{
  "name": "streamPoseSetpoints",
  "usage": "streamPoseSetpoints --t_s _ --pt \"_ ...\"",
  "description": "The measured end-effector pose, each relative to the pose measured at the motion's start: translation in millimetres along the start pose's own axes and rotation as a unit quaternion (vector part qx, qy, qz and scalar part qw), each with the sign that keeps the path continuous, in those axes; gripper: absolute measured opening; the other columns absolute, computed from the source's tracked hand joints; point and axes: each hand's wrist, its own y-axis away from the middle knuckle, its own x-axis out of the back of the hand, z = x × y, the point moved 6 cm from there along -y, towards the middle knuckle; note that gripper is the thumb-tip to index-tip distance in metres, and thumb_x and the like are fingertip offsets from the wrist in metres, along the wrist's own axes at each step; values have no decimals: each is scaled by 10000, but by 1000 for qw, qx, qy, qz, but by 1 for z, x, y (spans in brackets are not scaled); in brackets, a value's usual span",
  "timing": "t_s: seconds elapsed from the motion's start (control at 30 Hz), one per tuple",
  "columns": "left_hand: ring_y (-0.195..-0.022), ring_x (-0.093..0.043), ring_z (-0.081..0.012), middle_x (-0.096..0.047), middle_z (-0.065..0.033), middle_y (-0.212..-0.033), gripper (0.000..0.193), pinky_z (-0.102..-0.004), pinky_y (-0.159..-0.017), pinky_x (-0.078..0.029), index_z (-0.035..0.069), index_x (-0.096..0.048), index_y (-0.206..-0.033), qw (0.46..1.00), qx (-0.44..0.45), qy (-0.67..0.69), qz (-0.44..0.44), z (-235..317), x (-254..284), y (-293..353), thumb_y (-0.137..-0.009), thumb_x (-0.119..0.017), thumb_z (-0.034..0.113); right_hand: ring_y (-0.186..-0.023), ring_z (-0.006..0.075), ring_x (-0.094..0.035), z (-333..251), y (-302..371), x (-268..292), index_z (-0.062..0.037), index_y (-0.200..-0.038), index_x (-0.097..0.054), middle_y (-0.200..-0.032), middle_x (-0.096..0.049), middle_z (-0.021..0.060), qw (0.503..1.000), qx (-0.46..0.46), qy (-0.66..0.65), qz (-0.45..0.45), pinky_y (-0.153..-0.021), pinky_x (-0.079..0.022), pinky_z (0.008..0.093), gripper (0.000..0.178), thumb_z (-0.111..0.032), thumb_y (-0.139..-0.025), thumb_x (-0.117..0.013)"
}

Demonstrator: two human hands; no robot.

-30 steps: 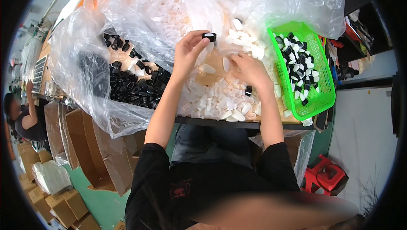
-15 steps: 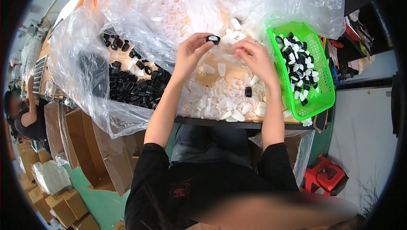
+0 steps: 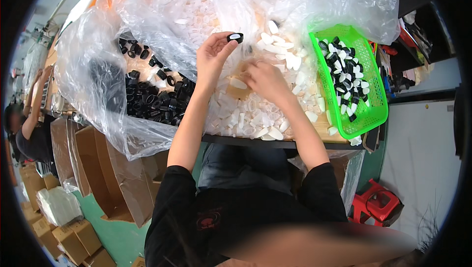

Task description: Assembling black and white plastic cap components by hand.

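My left hand pinches a small black oval ring-shaped part with a white centre between thumb and fingertips, above the table. To its right, my right hand reaches down over a bare wooden patch, fingers bent and a little blurred. Close by its fingertips lies a white oval piece; whether the fingers hold anything is unclear. Loose white oval pieces lie just beyond that hand. Small clear and white plastic parts spread along the near table edge, partly under my right forearm.
A green plastic basket with black-and-white parts stands at right. Black rings are heaped at left by clear plastic sheeting. Below are a cardboard box and a red stool. Another person works far left.
My left hand has shifted left and slightly up with the black part. My right hand has come left and down toward the bare wooden patch. The other person's arms have moved.
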Motion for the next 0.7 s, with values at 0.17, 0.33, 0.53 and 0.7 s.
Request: streamPoseSetpoints --t_s 0.17,0.33,0.53,0.7 --pt "-784 -550 -72 -681 -1 -929 262 -226 -740 -438 38 -683 -1100 978 -112 -177 -24 11 -8 6 -841 -716 52 -880 314 -641 13 -1 -8 -39 -910 -623 -921 -650 112 999 36 -2 35 -744 -530 413 80 -69 -839 -606" --pt "-689 -503 -103 -668 -16 -839 297 -251 -641 -433 96 -717 -1076 933 -178 -311 -31 18 -15 10 -784 -760 62 -818 288 -651 12 0 66 -14 -948 -657 -965 -664 94 955 17 -156 252 -744 -523 347 137 24 -818 -637" --pt "-687 -607 -169 -689 -74 -864 293 -283 -624 -488 79 -709 -1061 939 -151 -296 -89 16 -27 12 -774 -745 37 -891 255 -644 2 1 64 -24 -951 -669 -1012 -656 66 962 94 -8 255 -705 -539 329 211 66 -761 -643" --pt "-752 -652 -172 -691 -92 -887 285 -279 -702 -525 41 -698 -1060 942 -184 -265 -96 21 -32 15 -780 -741 19 -892 252 -645 -1 1 59 -37 -959 -669 -1049 -640 69 966 93 46 238 -717 -553 345 264 77 -722 -643"
